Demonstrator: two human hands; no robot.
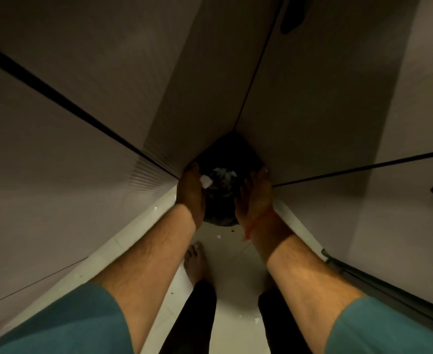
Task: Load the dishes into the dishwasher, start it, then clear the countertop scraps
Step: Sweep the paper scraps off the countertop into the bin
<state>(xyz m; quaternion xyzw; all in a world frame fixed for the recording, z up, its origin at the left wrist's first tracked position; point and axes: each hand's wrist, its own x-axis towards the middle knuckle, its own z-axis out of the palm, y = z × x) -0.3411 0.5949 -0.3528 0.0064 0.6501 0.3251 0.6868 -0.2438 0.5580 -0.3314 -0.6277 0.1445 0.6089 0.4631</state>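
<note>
A black bin bag sits on the floor in the corner where two grey cabinet fronts meet. Its mouth faces up, with pale crumpled scraps visible inside. My left hand holds the bag's left edge, and a small white scrap shows at its fingertips. My right hand holds the bag's right edge; an orange thread is tied around that wrist.
Grey cabinet doors close in on the left and right, leaving a narrow strip of pale tiled floor. Small bits of litter lie on the tiles. My bare foot stands just behind the bag.
</note>
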